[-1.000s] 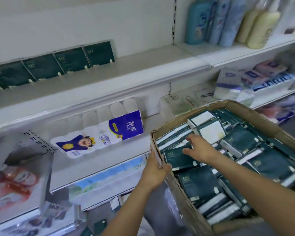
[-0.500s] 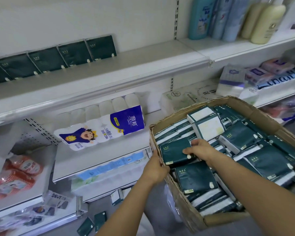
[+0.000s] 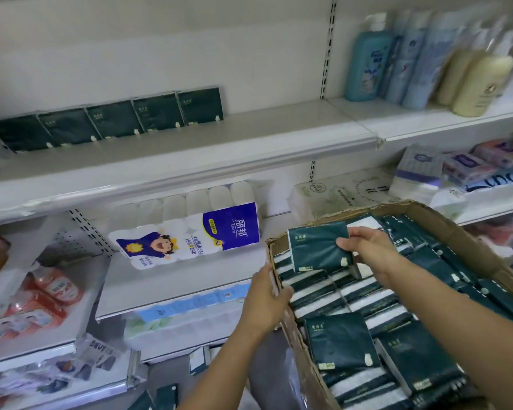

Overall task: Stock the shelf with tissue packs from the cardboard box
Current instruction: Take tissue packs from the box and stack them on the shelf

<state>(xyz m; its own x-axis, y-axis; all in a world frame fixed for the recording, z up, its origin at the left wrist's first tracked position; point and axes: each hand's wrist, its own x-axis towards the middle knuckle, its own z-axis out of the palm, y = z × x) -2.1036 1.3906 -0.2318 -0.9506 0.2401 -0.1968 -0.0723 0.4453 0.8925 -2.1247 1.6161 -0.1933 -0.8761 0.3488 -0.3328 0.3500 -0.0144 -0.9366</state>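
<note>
A cardboard box (image 3: 444,220) at the lower right is packed with several dark green tissue packs (image 3: 341,344). My right hand (image 3: 367,247) grips one dark green tissue pack (image 3: 317,247) and holds it upright just above the box's far left corner. My left hand (image 3: 267,300) grips the box's left wall, thumb inside the rim. On the upper white shelf (image 3: 249,137) a row of several matching green packs (image 3: 113,122) stands against the back wall at the left.
Pump bottles (image 3: 367,57) stand on the upper shelf to the right. A toilet-roll bundle (image 3: 190,232) lies on the middle shelf, with white tissue packs (image 3: 421,170) further right. Red-packaged goods (image 3: 42,294) fill the lower left shelf. Green packs (image 3: 160,398) lie on the floor.
My right hand has closed on a green pack and lifted it out of the box, tilting it upright. My left hand stays on the box wall.
</note>
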